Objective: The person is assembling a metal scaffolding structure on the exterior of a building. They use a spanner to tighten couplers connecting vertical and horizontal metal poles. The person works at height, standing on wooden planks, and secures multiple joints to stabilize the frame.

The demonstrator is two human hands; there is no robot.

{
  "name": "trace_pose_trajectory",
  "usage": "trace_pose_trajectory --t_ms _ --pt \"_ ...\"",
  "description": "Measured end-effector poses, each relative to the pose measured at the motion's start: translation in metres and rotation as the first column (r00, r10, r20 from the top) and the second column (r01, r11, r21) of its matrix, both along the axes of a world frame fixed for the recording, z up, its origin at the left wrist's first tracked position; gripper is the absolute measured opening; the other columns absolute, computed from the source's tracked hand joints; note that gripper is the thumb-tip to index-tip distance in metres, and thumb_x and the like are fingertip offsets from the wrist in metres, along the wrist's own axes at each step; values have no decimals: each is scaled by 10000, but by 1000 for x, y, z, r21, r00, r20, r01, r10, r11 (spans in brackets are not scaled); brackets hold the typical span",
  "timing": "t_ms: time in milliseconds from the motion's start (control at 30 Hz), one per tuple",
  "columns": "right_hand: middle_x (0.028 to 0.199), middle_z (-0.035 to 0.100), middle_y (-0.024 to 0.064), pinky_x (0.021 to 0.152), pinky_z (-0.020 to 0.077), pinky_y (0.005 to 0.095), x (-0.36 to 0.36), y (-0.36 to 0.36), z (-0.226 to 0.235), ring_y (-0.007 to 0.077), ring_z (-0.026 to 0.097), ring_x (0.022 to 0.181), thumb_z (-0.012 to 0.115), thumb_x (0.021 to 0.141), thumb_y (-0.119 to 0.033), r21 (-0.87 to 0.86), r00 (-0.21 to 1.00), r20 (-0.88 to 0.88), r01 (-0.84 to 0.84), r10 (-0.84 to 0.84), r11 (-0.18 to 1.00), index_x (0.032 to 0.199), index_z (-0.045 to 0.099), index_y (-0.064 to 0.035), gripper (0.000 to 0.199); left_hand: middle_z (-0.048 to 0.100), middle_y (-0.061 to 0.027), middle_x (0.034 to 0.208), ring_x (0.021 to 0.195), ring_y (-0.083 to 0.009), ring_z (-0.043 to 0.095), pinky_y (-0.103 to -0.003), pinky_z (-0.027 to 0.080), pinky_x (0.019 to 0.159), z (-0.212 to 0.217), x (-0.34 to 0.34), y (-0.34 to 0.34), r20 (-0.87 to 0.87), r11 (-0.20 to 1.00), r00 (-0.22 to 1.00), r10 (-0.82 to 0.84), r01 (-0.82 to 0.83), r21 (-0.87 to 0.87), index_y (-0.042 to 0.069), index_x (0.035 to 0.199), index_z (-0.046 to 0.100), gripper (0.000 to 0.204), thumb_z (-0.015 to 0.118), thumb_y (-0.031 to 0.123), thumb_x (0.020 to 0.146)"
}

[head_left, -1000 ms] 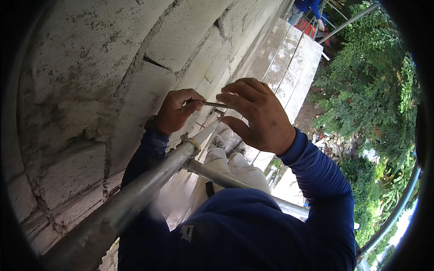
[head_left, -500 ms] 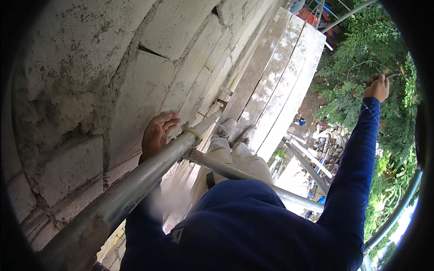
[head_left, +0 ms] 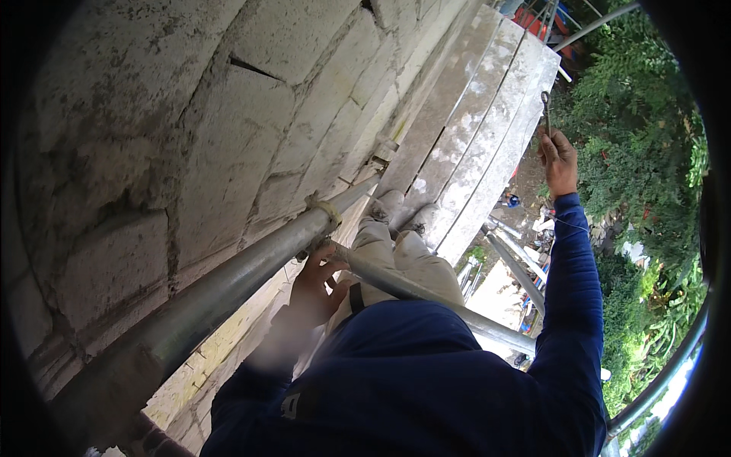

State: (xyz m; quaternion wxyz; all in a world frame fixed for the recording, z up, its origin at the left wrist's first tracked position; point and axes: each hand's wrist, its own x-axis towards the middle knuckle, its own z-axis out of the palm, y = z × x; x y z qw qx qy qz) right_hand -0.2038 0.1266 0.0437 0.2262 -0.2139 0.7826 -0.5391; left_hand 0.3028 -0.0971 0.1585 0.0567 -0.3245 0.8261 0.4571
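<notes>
My left hand (head_left: 318, 283) is low at the joint where a long grey scaffold tube (head_left: 221, 286) meets a crossing tube (head_left: 426, 295). Its fingers are spread against that joint and I see nothing in it. A pale tie (head_left: 328, 210) wraps the long tube just above the hand. My right hand (head_left: 560, 161) is stretched far out to the right over the drop, shut on a thin metal tool (head_left: 545, 113) that points upward. My blue sleeves and pale trousers fill the lower middle.
A rough grey block wall (head_left: 190, 129) fills the left. Several pale scaffold planks (head_left: 472, 137) run away under my shoes (head_left: 390, 207). A curved guard rail (head_left: 670, 373) sits at the lower right, with green trees (head_left: 647, 175) and ground debris far below.
My hands were together at the tube a second ago. The right hand has swung out to the right and now holds the tool up; the left hand slid lower along the tube.
</notes>
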Motion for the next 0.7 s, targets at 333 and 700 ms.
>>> trace_pose_trajectory --t_ms 333,700 --pt "775 562 -25 664 449 258 117 -50 -48 73 519 721 581 1084 -188 -1 950 178 -260 256 966 1226 690 -4 257 675 -202 1223 1014 -334 717 -403 573 892 -16 -11 22 -88 977 974 -207 201 -66 20 1147 712 264 697 136 910" --pt "842 683 227 725 516 443 252 -107 0 330 661 745 556 959 -19 -84 660 347 -686 666 723 1445 539 -45 488 685 -195 1233 1114 -300 665 -400 505 990 -27 42 -75 -243 816 964 106 -224 -532 4 1216 680 290 634 209 1016"
